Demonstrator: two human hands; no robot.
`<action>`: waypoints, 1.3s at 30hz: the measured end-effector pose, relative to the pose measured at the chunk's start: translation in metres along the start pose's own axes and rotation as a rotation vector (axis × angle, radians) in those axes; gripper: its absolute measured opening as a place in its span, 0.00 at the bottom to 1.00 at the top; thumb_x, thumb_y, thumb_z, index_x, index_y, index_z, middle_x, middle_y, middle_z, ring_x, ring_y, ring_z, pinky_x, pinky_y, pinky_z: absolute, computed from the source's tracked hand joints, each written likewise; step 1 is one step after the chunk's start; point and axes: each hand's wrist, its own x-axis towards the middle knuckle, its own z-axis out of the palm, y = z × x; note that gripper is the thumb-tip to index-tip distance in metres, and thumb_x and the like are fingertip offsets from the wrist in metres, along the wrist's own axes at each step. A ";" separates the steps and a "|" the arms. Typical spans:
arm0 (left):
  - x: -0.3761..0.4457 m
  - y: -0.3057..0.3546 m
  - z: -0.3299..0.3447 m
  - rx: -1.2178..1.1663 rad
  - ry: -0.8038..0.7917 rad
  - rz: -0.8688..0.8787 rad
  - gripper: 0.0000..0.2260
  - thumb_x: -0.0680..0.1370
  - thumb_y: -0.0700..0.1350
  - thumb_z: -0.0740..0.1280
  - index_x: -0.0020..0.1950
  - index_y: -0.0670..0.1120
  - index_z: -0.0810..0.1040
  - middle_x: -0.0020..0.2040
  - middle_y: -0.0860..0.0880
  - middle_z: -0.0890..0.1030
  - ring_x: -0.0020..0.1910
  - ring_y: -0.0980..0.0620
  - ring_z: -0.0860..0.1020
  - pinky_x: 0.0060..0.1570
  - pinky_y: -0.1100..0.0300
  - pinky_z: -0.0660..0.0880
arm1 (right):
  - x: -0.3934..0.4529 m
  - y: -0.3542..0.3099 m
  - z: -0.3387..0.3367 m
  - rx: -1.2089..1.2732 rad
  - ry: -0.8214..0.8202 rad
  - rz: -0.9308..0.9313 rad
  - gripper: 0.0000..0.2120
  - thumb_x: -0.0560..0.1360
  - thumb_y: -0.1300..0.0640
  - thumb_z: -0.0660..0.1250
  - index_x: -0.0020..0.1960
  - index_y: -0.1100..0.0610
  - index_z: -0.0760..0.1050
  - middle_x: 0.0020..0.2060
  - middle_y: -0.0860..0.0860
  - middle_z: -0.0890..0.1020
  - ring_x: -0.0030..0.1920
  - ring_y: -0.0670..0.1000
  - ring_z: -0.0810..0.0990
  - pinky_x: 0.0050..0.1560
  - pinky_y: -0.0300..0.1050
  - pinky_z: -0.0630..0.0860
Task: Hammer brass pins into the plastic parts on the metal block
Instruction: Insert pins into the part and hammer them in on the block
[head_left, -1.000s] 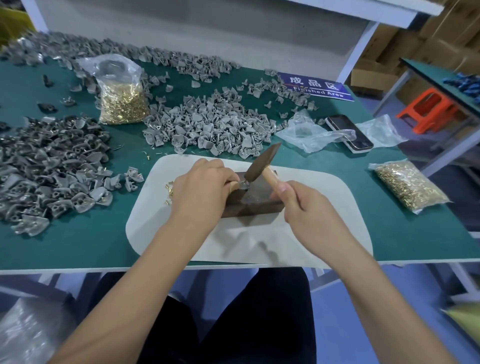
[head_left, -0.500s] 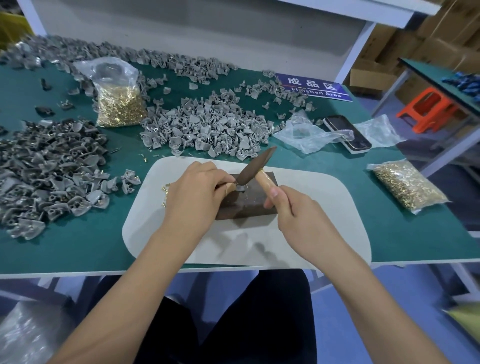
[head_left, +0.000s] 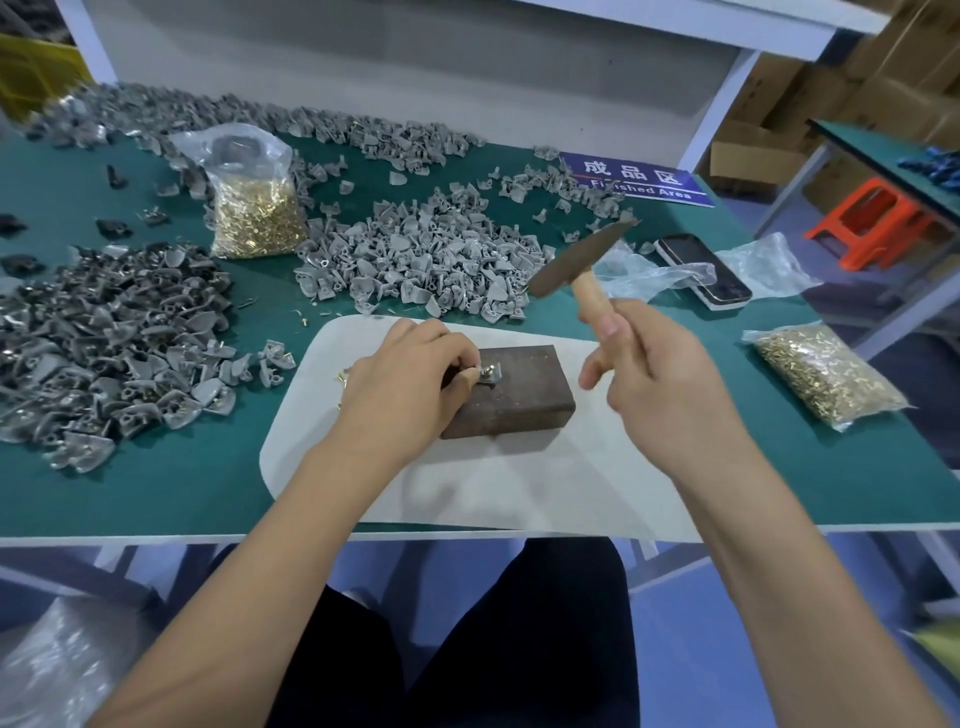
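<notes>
Grey plastic part (head_left: 488, 375): lies on the metal block (head_left: 511, 395), pinched by the left hand (head_left: 410, 379).
Block: sits on a white mat (head_left: 519, 467).
Right hand (head_left: 660, 384): grips the hammer (head_left: 584, 265), raised above the block.
Pin bag (head_left: 826, 374): far right.

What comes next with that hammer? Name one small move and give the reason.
Probably bring the hammer straight down on the plastic part. The right hand holds it raised above the metal block, while the left hand pinches the part on the block's top.
</notes>
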 end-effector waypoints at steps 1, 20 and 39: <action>0.000 0.000 0.000 0.000 -0.005 -0.009 0.03 0.81 0.54 0.65 0.51 0.58 0.78 0.50 0.59 0.76 0.57 0.55 0.69 0.42 0.54 0.73 | 0.000 0.000 -0.001 -0.004 0.030 -0.008 0.13 0.86 0.45 0.53 0.51 0.47 0.74 0.35 0.44 0.80 0.32 0.46 0.74 0.33 0.44 0.67; 0.002 -0.002 -0.002 -0.007 0.046 -0.030 0.02 0.78 0.55 0.70 0.47 0.59 0.81 0.47 0.61 0.78 0.53 0.57 0.71 0.39 0.57 0.66 | -0.020 0.008 0.028 -0.199 -0.161 0.029 0.14 0.86 0.46 0.52 0.48 0.49 0.72 0.34 0.49 0.78 0.39 0.58 0.76 0.43 0.59 0.76; 0.001 0.002 -0.002 -0.003 0.027 -0.064 0.04 0.79 0.56 0.68 0.50 0.59 0.81 0.49 0.60 0.77 0.55 0.56 0.70 0.43 0.55 0.72 | -0.027 -0.006 0.034 -0.288 -0.103 0.022 0.16 0.84 0.43 0.48 0.55 0.48 0.72 0.36 0.55 0.79 0.39 0.63 0.76 0.40 0.59 0.75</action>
